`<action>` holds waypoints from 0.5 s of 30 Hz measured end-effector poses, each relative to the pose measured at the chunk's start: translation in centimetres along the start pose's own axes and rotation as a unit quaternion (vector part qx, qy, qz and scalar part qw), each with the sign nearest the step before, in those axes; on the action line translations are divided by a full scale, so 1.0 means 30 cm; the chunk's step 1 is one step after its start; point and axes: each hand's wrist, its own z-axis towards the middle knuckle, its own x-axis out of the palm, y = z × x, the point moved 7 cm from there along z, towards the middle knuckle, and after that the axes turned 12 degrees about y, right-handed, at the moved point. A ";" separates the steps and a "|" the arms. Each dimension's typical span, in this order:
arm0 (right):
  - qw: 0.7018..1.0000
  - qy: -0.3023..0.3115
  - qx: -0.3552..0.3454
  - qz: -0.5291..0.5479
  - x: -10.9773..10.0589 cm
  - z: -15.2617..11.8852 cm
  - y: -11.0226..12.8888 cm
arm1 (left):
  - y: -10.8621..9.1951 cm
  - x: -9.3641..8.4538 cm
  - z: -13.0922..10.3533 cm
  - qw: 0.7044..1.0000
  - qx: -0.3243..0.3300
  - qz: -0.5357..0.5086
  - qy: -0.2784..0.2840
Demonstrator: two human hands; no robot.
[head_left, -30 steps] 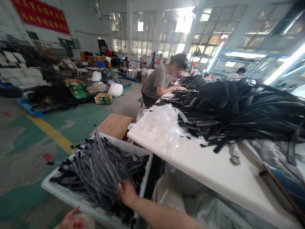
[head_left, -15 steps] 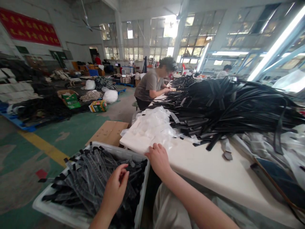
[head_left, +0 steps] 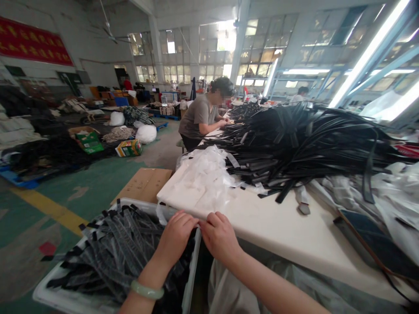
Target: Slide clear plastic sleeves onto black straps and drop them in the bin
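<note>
Has L hand point(head_left: 176, 235) & R hand point(head_left: 220, 237) almost tip to tip, just in front of near edge of desk point(head_left: 252, 213), approx. over gap betw. desk & crate. Fingers bent in on both, grip pressed together at tips, pinching what looks like end of thin translucent strip point(head_left: 160, 213); seen again past back of L hand, drooping by desk corner, rest hidden. Pale green bangle point(head_left: 147, 290) on L wrist.

Below L hand, white crate point(head_left: 49, 298) heaped w/ dark strips point(head_left: 121, 235) in clear wrap, black ends poking up, one out over L rim. Right behind crate, cardboard box point(head_left: 140, 185) w/ handwriting on top.

On desk, near L corner: loose heap of translucent plastic point(head_left: 209, 174). Touching it, big tangled pile of black straps point(head_left: 294, 144) running well to R. Near R end, dark flat slab point(head_left: 376, 240), tilted, beside crumpled pale plastic point(head_left: 399, 183). Farther along L side of desk, seated co-worker point(head_left: 196, 117) in grey-brown tee, bent fwd, hands by straps. On green floor at L, yellow line point(head_left: 49, 209).
</note>
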 end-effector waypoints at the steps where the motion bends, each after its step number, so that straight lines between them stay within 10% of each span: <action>1: 0.999 -0.002 -0.015 0.031 -0.016 -0.007 -0.006 | 0.006 -0.002 -0.006 1.000 -0.005 -0.002 -0.011; 7: 0.990 0.027 -0.101 0.098 -0.090 0.152 -0.013 | 0.053 -0.015 -0.051 0.995 -0.045 -0.029 -0.079; 15: 0.967 0.220 -0.061 -0.109 0.118 0.588 -0.132 | 0.136 -0.112 -0.221 0.983 -0.117 -0.019 -0.138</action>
